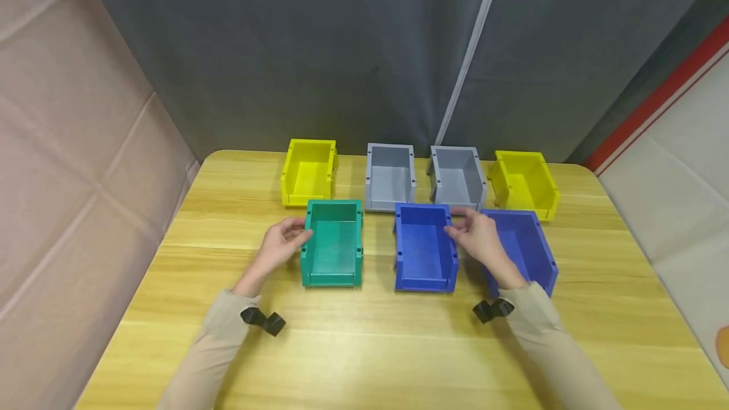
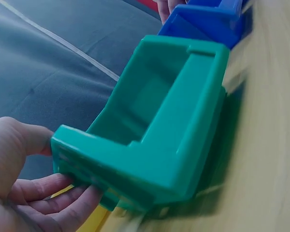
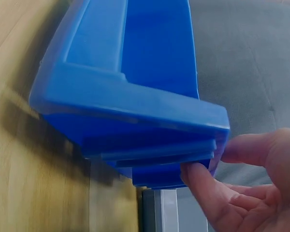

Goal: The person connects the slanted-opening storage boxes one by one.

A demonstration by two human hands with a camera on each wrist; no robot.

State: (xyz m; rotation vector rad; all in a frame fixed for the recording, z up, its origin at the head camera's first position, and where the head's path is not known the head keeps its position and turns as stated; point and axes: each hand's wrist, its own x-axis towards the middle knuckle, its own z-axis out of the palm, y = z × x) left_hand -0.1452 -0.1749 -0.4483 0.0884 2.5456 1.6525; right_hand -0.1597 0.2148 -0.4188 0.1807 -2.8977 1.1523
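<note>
- Left hand (image 1: 283,243) pinches the open-fronted green plastic bin (image 1: 333,250) by its left wall
- Right hand (image 1: 480,237) pinches the open-fronted blue plastic bin (image 1: 423,248), right of the green one
- One-sided holds could let either bin tilt or slip

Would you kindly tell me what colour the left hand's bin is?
That bin is green; the left wrist view shows it best.

Dark grey curtain (image 1: 307,49) behind wood-grain table (image 1: 364,353).
</note>
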